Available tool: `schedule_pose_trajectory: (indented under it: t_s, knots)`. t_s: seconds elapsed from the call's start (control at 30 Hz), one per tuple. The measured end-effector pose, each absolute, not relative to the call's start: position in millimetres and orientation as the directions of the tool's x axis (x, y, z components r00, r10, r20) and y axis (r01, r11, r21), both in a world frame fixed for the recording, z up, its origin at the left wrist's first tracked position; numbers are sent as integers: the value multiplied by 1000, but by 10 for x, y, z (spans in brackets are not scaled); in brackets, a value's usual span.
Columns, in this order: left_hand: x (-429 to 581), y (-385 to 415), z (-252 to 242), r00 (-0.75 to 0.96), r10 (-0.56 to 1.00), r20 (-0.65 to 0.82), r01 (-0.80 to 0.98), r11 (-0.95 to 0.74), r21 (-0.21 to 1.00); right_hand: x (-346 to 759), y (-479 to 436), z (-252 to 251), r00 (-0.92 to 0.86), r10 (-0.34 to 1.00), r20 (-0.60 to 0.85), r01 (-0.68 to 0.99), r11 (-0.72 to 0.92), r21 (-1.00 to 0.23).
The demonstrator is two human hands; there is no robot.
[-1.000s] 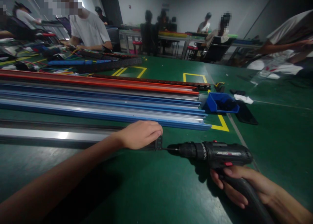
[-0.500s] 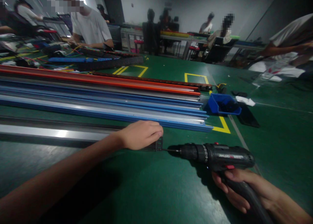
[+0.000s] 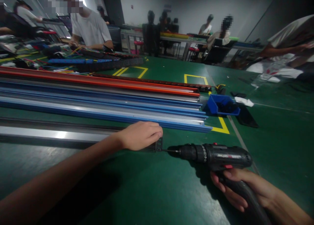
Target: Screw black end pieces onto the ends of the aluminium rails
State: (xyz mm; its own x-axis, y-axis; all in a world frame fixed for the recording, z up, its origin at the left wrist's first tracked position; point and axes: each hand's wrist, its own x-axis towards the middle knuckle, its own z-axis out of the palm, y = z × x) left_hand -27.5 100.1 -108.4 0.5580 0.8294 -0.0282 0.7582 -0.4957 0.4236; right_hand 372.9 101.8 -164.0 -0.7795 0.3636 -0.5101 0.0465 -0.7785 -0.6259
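Observation:
My right hand (image 3: 237,185) is wrapped round the grip of a black cordless drill (image 3: 220,155), which lies level and points left. Its long thin bit (image 3: 169,150) reaches a black end cap (image 3: 159,144) at the near end of a silver and dark metal rail (image 3: 56,133). Over that rail end lies my left hand (image 3: 142,135), its fingers closed round the rail and the cap. The fingertips and the part of the rail beneath them are hidden. Where the bit meets the cap, any screw is too small to make out.
Beyond my left hand lie several blue rails (image 3: 147,113) and an orange rail (image 3: 122,82). Right of their ends stand a blue bin (image 3: 222,105) with dark parts and a flat black object (image 3: 246,115). A co-worker in a white shirt (image 3: 90,27) sits across the green table (image 3: 171,192).
The drill and my right hand have shifted very slightly left, along with a small shift of the whole view. My left hand keeps its hold on the rail end.

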Motion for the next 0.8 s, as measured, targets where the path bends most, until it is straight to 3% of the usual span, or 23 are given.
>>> schedule_pose_trajectory:
  t_s: [0.8]
  knots:
    - [-282,994,-1075,561,827,-31,756,-497,427,3730,1025,-1646,-800,366,-475,26,-770,-637]
